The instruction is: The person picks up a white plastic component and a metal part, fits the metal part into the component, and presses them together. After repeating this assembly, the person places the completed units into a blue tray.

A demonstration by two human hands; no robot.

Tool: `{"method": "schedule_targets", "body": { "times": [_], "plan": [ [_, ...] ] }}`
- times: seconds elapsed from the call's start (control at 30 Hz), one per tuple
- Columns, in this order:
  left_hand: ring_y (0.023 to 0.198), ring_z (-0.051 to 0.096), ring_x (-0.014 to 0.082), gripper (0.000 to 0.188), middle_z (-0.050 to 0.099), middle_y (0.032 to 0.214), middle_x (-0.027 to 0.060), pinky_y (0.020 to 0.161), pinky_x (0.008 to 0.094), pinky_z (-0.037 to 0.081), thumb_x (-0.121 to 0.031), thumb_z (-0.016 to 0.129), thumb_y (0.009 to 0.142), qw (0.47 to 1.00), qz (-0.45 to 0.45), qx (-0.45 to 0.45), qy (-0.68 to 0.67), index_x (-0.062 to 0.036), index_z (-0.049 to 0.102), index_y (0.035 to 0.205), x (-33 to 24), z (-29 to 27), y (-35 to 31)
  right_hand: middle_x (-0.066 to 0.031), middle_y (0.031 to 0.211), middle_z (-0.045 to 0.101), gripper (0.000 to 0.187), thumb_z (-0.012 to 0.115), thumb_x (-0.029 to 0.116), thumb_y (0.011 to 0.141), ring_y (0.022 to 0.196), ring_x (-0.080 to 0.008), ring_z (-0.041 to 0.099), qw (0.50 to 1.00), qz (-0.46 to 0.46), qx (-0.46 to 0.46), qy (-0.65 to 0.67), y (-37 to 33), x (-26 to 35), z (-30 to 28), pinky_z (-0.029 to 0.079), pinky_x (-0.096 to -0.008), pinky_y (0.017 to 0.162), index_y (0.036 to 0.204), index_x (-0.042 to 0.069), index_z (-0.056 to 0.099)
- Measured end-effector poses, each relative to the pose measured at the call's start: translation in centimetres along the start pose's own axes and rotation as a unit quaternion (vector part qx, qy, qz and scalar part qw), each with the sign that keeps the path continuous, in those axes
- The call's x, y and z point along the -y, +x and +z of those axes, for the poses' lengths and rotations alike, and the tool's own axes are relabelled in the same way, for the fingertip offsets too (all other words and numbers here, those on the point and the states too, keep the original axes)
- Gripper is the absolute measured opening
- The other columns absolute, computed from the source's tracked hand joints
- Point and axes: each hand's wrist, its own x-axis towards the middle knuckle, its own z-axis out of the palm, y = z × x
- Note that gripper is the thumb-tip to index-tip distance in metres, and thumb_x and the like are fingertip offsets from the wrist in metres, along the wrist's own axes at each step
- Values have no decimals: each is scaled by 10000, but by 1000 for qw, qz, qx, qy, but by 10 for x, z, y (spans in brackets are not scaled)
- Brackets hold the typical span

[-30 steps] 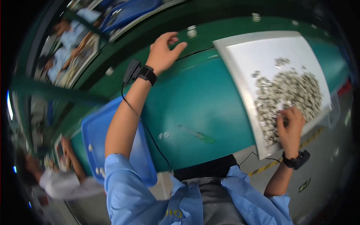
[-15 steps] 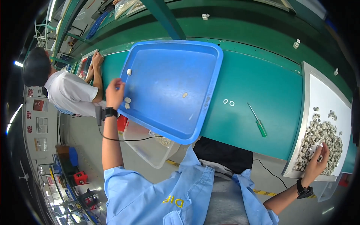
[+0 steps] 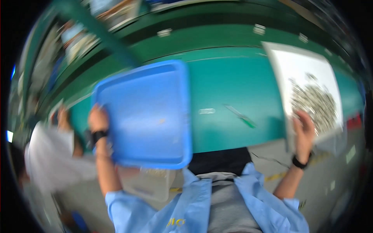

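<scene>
Motion blur smears the whole picture. My left hand is over the left rim of a large blue tray; its fingers are too smeared to tell whether they grip the rim or a small thing. In the tray lies a small pale piece. My right hand, with curled fingers, is at the near left edge of a pile of small whitish-grey parts. Whether anything is between its fingers cannot be made out. The pile rests in a white tray with a pale frame.
A screwdriver with a green handle and small white rings lie on the green bench. Small white pieces sit on the back ledge. A co-worker in white is at the left. A clear bin is below the tray.
My view has turned, so the bench and trays appear shifted left. My right hand has moved from the pile toward its near left edge. My left hand is now against the blue tray's left side.
</scene>
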Motion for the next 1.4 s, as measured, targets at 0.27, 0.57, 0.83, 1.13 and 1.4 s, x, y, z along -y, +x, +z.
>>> {"method": "schedule_targets", "body": {
  "times": [0.27,0.57,0.83,1.13,1.4],
  "plan": [
    [947,626,399,338,616,1035,200,806,503,505,-195,614,892,999,24,-2,-43,-35,602,1189,-10,-14,21,-168,1062,683,225,624,-10,917,940,-232,678,925,-14,117,362,-8,71,47,543,-364,850,1139,-46,637],
    [851,613,256,272,603,1036,143,756,353,501,-61,581,919,968,136,45,-205,-2,634,1178,-64,-38,8,-171,1056,665,201,607,27,933,912,-236,662,854,28,170,491,-12,68,71,532,-354,806,1120,-44,625],
    [866,607,232,310,611,1043,140,771,309,483,-11,523,954,952,142,-6,-270,4,617,1249,-89,-36,4,-162,1062,653,213,609,7,926,904,-220,647,843,53,187,501,-17,72,79,524,-343,796,1133,-40,616],
    [733,489,143,120,544,858,70,678,280,393,-32,473,894,781,164,105,-594,5,586,912,-215,-158,-76,-199,1026,678,291,567,-94,858,873,-233,657,866,-165,181,437,-17,82,92,531,-333,766,1141,-54,625],
    [779,543,140,165,588,856,63,701,277,429,-117,631,949,491,111,376,-778,25,630,1031,-365,-237,-175,-194,928,709,369,600,-148,722,760,-242,648,889,-351,145,255,-20,103,86,527,-325,671,1070,-51,676]
  ]
}}
